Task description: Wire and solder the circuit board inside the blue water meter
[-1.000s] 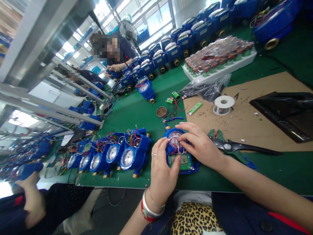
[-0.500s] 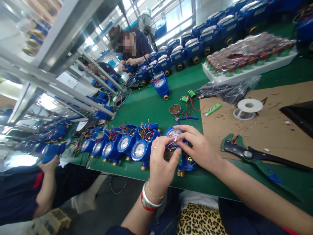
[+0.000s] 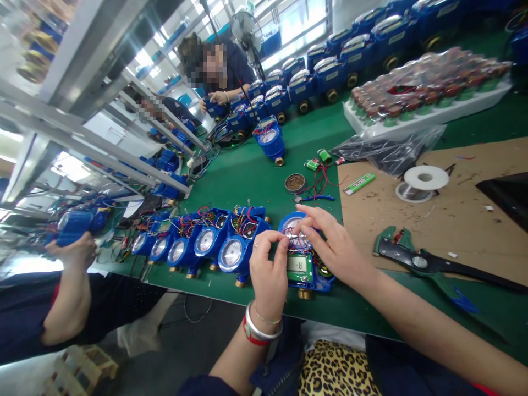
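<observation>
A blue water meter (image 3: 305, 272) with a round dial, a green circuit board with a small display and thin coloured wires lies on the green table (image 3: 247, 176) near its front edge. My left hand (image 3: 268, 272) is closed, its thumb and fingers pinching the wires at the meter's left side. My right hand (image 3: 334, 245) lies over the dial from the right, fingers pressed together on the same wires. Just left of the meter stands a row of several similar blue meters (image 3: 198, 242).
On the cardboard sheet (image 3: 433, 220) lie a green-handled wire stripper (image 3: 416, 261), a solder spool (image 3: 421, 181) and a green lighter (image 3: 359, 183). A round tin (image 3: 295, 182), batteries (image 3: 318, 160) and a tray of parts (image 3: 424, 91) sit behind. A co-worker's hand (image 3: 72, 247) holds a meter at left.
The meter has turned so that its green display board now faces up beside my left hand. Both hands stay pinched on the wires. The co-worker's hand at left has risen with its meter.
</observation>
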A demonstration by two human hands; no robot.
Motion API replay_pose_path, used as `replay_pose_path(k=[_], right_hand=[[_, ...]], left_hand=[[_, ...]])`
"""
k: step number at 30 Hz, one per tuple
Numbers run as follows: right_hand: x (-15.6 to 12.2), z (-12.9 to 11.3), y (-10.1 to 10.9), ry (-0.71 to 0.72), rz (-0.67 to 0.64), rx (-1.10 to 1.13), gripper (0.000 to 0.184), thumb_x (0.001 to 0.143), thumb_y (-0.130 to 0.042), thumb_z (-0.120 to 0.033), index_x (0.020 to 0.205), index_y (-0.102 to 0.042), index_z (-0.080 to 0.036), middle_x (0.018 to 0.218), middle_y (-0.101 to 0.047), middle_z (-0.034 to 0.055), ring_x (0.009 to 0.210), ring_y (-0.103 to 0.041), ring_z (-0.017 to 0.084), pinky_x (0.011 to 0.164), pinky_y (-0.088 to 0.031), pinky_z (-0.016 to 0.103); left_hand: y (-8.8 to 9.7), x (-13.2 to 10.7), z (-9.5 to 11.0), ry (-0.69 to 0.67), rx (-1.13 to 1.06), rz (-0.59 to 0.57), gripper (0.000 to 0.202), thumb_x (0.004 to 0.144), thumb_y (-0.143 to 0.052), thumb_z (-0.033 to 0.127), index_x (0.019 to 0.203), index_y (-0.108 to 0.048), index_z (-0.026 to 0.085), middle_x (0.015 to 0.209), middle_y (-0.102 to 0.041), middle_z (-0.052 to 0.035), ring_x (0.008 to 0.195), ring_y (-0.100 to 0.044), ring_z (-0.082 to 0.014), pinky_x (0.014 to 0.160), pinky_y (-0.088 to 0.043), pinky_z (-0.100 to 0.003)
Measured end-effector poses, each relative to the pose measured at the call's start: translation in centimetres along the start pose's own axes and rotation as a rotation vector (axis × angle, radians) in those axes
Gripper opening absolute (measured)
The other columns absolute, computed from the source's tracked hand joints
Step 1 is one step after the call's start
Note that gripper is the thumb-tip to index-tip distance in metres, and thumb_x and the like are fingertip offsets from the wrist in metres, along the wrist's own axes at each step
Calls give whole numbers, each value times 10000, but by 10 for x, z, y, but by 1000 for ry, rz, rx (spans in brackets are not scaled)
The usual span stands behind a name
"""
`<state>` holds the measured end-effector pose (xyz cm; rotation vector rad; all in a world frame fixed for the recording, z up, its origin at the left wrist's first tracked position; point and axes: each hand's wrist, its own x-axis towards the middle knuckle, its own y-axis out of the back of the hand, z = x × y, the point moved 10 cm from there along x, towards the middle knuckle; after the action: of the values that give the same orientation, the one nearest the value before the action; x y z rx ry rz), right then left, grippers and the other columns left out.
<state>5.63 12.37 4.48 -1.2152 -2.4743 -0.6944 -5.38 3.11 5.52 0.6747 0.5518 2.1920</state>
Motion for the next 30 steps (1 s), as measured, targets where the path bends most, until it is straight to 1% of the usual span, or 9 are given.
replay_pose_path(k=[2,7,14,17,21,22,25,27,30], right_hand=[[1,2,-5,-6,-36,10,403,991,-426,-256,1390,-374,-263,1019,-664,13,1140,-528,219,1115,-275,508],[1,17,-13,-121,-94,156,419,964,-484,-285,1372,-391,-271,995,-627,19,1031,-566,215,1009,-409,448],[-2,24,-11,-216,-51,222,419,960,-486,-250,1367,-390,-262,933,-593,4,977,-566,192,965,-420,390],[-1,20,-8,-169,-46,144,378,974,-458,-257,1350,-415,-272,952,-597,10,1001,-555,200,983,-410,410],[-1,11,2,-49,15,15,368,988,-430,-240,1355,-420,-268,957,-632,4,1070,-543,200,1122,-258,478],[-2,10,6,-44,45,4,367,989,-427,-234,1356,-418,-261,969,-643,6,1080,-545,199,1128,-252,480],[-7,12,15,-71,137,-13,312,987,-429,-223,1298,-462,-239,1007,-657,26,1074,-557,206,1068,-348,460],[-9,10,19,-62,178,-46,220,979,-443,-221,1177,-538,-230,1017,-650,44,1065,-553,218,1010,-403,446],[-9,3,20,-2,191,-91,140,966,-461,-203,1008,-594,-218,1036,-635,62,1072,-537,229,967,-433,442]], left_hand=[[0,1,0,-7,0,-1,145,934,-518,316,908,-604,202,922,-624,-31,902,-579,-169,853,-442,-312],[-1,2,0,-16,6,-7,152,932,-517,322,899,-597,197,915,-622,-34,894,-580,-172,841,-441,-308],[-2,3,-8,50,37,-32,187,940,-496,339,873,-583,188,887,-617,-35,862,-570,-175,813,-434,-306],[-3,3,-10,73,21,-42,207,943,-488,358,869,-581,188,878,-616,-32,858,-568,-174,818,-432,-306],[-3,2,-8,68,-5,-33,204,944,-488,358,884,-587,190,897,-624,-37,879,-575,-176,839,-436,-310],[-3,1,-7,53,-7,-26,198,947,-483,348,895,-592,192,909,-626,-39,886,-577,-176,843,-438,-312],[-1,0,1,-14,-10,-2,197,966,-442,310,954,-607,204,960,-628,-44,924,-578,-173,860,-443,-316],[0,-1,5,-63,-9,3,208,978,-410,285,1001,-602,209,997,-623,-50,960,-574,-173,882,-443,-325],[1,-2,14,-153,37,16,198,978,-403,254,1046,-583,205,1037,-609,-61,1009,-557,-181,922,-430,-351]])
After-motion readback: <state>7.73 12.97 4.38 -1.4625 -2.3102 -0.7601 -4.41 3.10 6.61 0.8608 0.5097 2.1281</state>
